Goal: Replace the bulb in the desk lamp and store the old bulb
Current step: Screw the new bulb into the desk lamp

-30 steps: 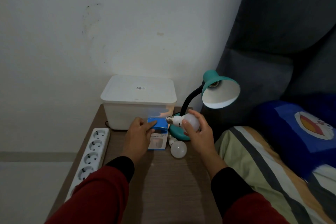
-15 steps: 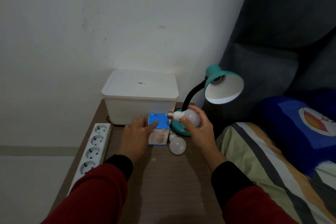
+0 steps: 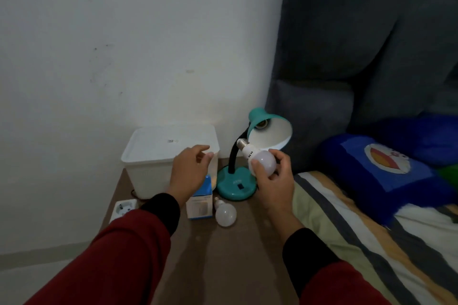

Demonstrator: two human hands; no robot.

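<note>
Fingers (image 3: 282, 160) of the right hand (image 3: 273, 181) curl round the frosted white bulb (image 3: 260, 162), just below the teal lamp's empty socket (image 3: 261, 125); left hand (image 3: 190, 171) hovers loosely open, holding nothing. Best to steady the shade (image 3: 271, 132), then thread squarely.

Bulb (image 3: 261, 162) in right hand (image 3: 273, 181), screw base toward seemingly empty lamp shade (image 3: 271, 131).

White bulb (image 3: 260, 162) tilted toward teal lamp (image 3: 269, 131); second bulb (image 3: 225, 214) lies beside base.
</note>
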